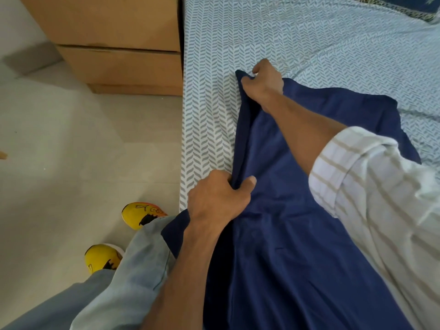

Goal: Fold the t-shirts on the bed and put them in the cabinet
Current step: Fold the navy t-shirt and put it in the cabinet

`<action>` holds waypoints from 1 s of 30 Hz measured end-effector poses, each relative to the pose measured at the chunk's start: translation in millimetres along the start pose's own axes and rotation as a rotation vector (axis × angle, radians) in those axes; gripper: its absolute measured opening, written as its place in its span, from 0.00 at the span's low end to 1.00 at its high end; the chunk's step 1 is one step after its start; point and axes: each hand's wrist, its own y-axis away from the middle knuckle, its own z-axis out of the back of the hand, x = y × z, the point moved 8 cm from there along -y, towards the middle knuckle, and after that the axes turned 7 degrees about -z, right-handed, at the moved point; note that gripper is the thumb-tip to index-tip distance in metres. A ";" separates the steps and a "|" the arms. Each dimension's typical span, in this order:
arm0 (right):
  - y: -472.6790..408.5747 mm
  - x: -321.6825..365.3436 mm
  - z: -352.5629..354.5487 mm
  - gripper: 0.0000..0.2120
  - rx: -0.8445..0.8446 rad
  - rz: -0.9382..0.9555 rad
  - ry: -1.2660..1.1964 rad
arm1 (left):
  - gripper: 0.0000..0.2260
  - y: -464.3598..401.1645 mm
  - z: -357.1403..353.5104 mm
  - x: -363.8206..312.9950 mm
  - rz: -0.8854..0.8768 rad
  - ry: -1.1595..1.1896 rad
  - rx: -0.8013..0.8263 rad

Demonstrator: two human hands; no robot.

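A dark blue t-shirt (297, 210) lies spread on the bed (321, 48), which has a light sheet with a grey leaf pattern. The shirt's near part hangs over the bed's edge. My left hand (219, 198) grips the shirt's folded left edge close to the bed's side. My right hand (263, 82) pinches the far corner of that same edge, further up the bed. The fabric between the two hands forms a straight raised fold. One sleeve of the shirt sticks out to the right at the far side.
A wooden cabinet (119, 44) with drawer fronts stands on the floor left of the bed. Grey tiled floor (71, 151) lies beside it. My yellow shoes (140, 215) stand close to the bed. A dark blue pillow (400, 3) sits at the far right.
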 end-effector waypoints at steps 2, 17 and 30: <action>0.5 11.7 -4.2 0.17 0.013 0.050 0.078 | 0.19 -1.1 1.4 0.5 0.014 0.013 -0.026; -21.7 2.9 -26.2 0.15 0.069 -0.197 -0.214 | 0.11 -1.1 7.6 5.7 0.053 0.025 -0.073; -24.8 30.6 -46.3 0.16 0.029 -0.049 -0.024 | 0.07 2.4 4.8 17.1 0.173 -0.159 -0.043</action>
